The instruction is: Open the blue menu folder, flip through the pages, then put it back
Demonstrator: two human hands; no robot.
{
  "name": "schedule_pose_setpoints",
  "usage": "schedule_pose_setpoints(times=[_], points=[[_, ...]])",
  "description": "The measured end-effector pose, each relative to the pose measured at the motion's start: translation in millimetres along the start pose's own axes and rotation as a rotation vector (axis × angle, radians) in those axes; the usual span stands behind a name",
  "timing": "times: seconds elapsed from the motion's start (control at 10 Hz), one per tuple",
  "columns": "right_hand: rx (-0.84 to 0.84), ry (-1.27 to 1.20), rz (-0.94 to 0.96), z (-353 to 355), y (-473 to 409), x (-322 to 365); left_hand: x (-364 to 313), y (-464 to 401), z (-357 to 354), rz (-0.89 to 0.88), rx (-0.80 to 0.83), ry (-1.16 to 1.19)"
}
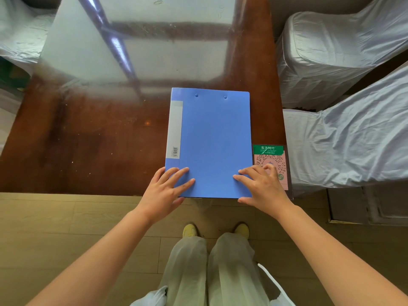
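The blue menu folder (212,138) lies closed and flat on the brown table (88,140), near its front right corner, with a pale spine label along its left side. My left hand (164,192) rests on the folder's near left corner, fingers spread on the cover and thumb at the front edge. My right hand (262,186) rests on the near right corner, fingers flat on the cover and thumb under the front edge. Neither hand has lifted the cover.
A pink and green QR-code card (270,160) lies on the table right beside the folder. Chairs under grey plastic covers (344,133) stand to the right and at the far left. The table's front edge runs just under my hands, with wooden floor below.
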State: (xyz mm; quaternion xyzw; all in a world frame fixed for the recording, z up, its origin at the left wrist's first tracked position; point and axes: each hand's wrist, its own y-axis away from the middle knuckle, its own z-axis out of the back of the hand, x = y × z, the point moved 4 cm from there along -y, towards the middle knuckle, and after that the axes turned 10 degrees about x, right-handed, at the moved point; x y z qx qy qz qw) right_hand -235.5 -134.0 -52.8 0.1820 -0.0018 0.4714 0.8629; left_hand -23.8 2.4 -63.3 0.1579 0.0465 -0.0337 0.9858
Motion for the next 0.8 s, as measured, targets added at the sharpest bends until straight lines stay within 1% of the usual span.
schedule_pose_setpoints(times=[0.2, 0.3, 0.6, 0.7, 0.8], points=[[0.057, 0.036, 0.018, 1.6, -0.6, -0.5, -1.9, -0.9, 5.2, 0.02, 0.031, 0.009], [0.051, 0.08, 0.028, 2.9, -1.9, -0.7, -2.2, -1.8, 6.0, 0.018, 0.035, 0.013], [0.084, 0.097, 0.024, 1.1, -3.2, 0.0, -4.4, -2.6, 7.4, 0.025, 0.042, 0.02], [0.124, 0.067, 0.026, 1.5, -2.4, 1.1, -4.7, -0.7, 9.4, 0.039, 0.049, 0.01], [0.108, 0.009, 0.004, 10.9, -2.2, -2.0, -5.8, -1.4, 13.7, 0.048, 0.112, -0.009]])
